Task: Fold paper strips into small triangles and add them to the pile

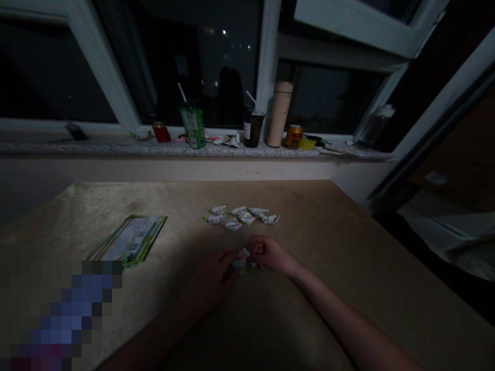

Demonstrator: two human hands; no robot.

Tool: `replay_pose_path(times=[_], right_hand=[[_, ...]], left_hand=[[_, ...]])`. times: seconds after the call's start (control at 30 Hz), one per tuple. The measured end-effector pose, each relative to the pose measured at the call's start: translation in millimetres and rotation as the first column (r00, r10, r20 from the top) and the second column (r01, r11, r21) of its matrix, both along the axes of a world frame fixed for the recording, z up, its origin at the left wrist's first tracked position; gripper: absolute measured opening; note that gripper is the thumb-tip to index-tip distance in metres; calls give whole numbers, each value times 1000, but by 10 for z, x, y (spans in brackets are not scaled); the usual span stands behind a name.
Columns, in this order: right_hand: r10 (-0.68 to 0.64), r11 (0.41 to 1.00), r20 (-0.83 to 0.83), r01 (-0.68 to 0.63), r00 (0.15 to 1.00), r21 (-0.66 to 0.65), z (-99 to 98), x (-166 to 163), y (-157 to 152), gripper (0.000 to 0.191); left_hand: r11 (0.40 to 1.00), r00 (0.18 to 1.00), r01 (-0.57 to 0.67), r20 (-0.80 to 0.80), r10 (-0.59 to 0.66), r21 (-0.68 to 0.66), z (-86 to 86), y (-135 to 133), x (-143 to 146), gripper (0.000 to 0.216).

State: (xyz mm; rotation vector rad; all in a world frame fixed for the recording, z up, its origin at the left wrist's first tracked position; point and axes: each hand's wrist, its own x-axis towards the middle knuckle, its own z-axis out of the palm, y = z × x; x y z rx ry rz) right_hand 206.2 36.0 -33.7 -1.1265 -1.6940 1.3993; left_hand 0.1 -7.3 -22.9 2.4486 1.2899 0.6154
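Fingers of the right hand (271, 254) pinched a printed piece (241, 259) low over the surface (328, 247).
The left hand (211, 275) lay at its left side, likely steadying it, its fingers' grip unclear. Beyond the piece sat folded pieces (246, 218), apparently leaving working room; left of it, printed sheets (144, 239) lay within reach.

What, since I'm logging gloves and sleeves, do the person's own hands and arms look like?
The left hand and right hand wear no gloves. Left forearm and right forearm are bare where visible, with no sleeves, watch or bracelet showing. It's too dim to rule out rings.
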Motion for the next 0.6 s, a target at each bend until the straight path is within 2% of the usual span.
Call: replay_pose_path(times=[0.1,0.3,0.37,0.47,0.6], right_hand=[[3,1000,34,-3,999,12,13,-11,-11,16],[-2,1000,90,0,996,28,22,-21,-17,16],[4,998,112,-10,994,54,22,-20,-18,16],[16,985,182,-46,983,164,30,-11,-28,16],[46,931,273,-140,961,336,75,13,-55,18]], left_hand=[[999,999,16,-33,-15,38,7,5,2,24],[992,984,77,-168,-60,100,60,30,-2,25],[967,948,204,-277,-155,154,64,48,-43,29],[885,854,419,-417,-310,201,57,79,-118,39],[828,791,502,-520,-323,249,57,105,-162,40]])
